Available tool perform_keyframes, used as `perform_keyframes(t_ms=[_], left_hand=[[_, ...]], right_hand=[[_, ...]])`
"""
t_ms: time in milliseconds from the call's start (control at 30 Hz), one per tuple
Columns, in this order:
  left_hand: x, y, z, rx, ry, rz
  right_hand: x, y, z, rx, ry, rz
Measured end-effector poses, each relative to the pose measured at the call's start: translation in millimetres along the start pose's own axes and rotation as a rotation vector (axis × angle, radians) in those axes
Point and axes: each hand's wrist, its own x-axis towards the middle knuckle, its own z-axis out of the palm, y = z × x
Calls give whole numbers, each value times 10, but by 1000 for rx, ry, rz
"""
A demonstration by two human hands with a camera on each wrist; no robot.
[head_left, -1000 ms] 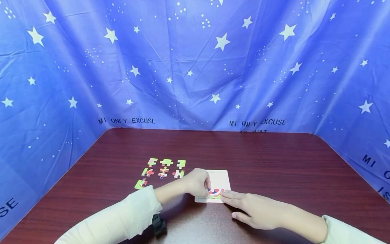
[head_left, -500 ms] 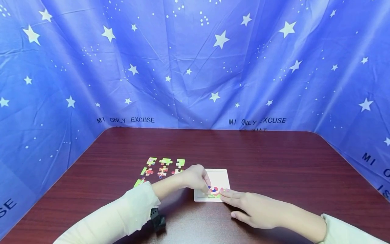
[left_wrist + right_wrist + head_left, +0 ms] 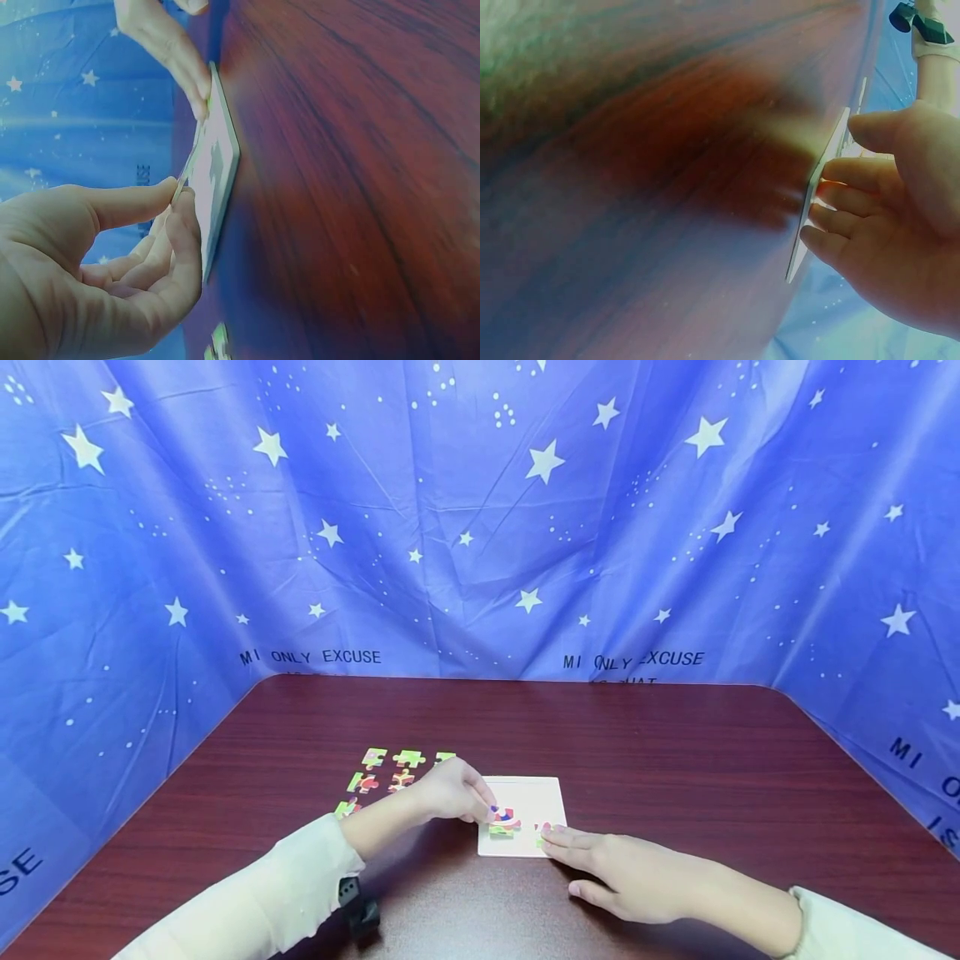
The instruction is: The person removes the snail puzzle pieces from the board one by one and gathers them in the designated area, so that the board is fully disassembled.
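Observation:
My left hand pinches a puzzle piece between thumb and fingertips. The piece is red, white, blue and green, and in the left wrist view it is lifted and tilted over the white puzzle tray. At the tray's near right corner lies another puzzle piece, partly hidden under the fingertips of my right hand. The fingers of that hand are straight and rest on the tray's edge, with the thumb apart on the near side. In the right wrist view the fingertips meet the tray's rim.
To the left of the tray, several loose puzzle pieces are laid out in rows on the dark wooden table. My left forearm covers some of them. A blue curtain with white stars hangs behind the table.
My left hand has moved left and a little away from me, drawing the pinched piece apart from the piece at the corner. The right hand stays in place.

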Motion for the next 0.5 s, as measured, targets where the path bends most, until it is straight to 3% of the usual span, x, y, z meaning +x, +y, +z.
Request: perform_keyframes(t_ms=[233,500], left_hand=[[-81,-131,-163,-12,-1,-15],[-189,-223,-415,-23,-20,17]], right_hand=[[-35,-22,16,0,11,4],[-75,-13,80,-58,47,-11]])
